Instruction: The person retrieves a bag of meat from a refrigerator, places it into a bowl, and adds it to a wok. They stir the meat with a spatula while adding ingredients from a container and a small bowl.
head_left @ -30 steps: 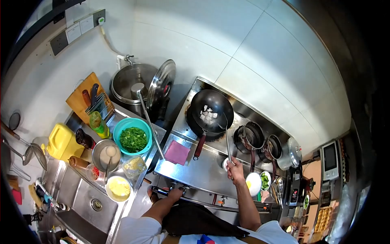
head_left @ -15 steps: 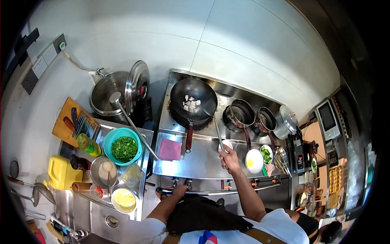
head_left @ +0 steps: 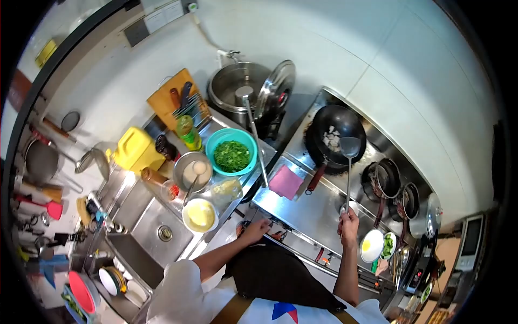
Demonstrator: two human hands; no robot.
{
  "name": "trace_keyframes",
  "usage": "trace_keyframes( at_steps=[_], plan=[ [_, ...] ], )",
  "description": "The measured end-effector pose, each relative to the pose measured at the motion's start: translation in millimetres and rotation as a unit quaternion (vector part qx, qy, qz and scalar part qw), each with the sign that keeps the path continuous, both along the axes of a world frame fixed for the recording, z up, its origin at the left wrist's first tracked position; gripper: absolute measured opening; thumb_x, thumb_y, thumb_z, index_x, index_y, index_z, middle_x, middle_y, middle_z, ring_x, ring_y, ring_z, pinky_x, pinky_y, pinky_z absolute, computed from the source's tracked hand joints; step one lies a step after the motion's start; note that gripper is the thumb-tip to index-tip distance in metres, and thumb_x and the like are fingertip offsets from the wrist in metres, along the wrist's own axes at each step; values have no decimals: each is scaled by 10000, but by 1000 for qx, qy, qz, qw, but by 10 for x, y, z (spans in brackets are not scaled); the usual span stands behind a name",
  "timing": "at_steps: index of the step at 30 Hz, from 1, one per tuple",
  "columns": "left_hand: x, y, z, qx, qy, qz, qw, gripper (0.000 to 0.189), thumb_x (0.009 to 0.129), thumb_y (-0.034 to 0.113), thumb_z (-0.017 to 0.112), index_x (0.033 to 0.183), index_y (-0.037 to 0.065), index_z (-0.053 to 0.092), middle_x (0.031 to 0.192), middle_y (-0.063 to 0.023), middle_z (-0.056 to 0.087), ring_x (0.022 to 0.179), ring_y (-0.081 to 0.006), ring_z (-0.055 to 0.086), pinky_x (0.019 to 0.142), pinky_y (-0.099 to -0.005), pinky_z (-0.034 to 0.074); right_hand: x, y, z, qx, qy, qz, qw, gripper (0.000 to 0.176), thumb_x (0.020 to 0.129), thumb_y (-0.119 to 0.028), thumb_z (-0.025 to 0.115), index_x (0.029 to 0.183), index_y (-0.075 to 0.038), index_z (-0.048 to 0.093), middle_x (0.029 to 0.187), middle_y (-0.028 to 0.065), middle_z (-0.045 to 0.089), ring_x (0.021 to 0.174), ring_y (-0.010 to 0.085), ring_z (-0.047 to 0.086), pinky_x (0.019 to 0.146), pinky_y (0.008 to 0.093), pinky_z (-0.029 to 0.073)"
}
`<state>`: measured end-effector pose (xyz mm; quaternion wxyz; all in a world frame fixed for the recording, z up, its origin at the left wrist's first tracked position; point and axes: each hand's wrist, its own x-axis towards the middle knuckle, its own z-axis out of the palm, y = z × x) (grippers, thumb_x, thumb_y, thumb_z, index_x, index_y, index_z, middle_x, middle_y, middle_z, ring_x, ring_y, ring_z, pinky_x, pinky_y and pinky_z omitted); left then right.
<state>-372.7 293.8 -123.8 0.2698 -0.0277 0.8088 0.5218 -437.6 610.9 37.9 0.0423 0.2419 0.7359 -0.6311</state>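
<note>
Stovetop (head_left: 315,213) wok (head_left: 324,121), perhaps tofu (head_left: 332,139)

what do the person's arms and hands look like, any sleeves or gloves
Both arms are bare from short white sleeves down. The left hand and right hand wear no gloves; rings or a watch are too small to tell. A dark apron covers the front.

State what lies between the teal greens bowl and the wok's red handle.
Head view: a pink cloth on the stovetop, and the pot ladle's long handle.
</note>
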Motion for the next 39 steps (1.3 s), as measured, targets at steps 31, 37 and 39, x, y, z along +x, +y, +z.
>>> trace_keyframes(
  at_steps=[31, 37, 39],
  plan=[
    [-598, -2415, 374, 128, 141, 649, 736, 321, 920, 376, 535, 855, 63, 567, 634, -50, 569, 498, -129, 529, 438, -265, 432, 87, -560, 16, -10, -18, 207, 978, 454, 906, -211, 554, 1324, -56, 470, 624, -45, 442, 469, 40, 384, 405, 207, 312],
    [-459, -2360, 914, -245, 228, 451, 827, 327, 934, 304, 502, 910, 13, 649, 729, -160, 633, 634, -271, 607, 593, -368, 478, 112, -616, 105, -2, -15, 221, 975, 443, 906, -191, 547, 1321, -54, 478, 616, -58, 435, 478, 36, 382, 419, 205, 311],
    [-439, -2302, 900, -328, 265, 402, 813, 310, 931, 285, 501, 943, 14, 651, 777, -192, 647, 708, -336, 627, 654, -397, 485, 127, -634, 133, -6, -18, 215, 976, 439, 907, -186, 545, 1321, -55, 479, 615, -61, 435, 476, 33, 380, 419, 204, 308]
  ],
)
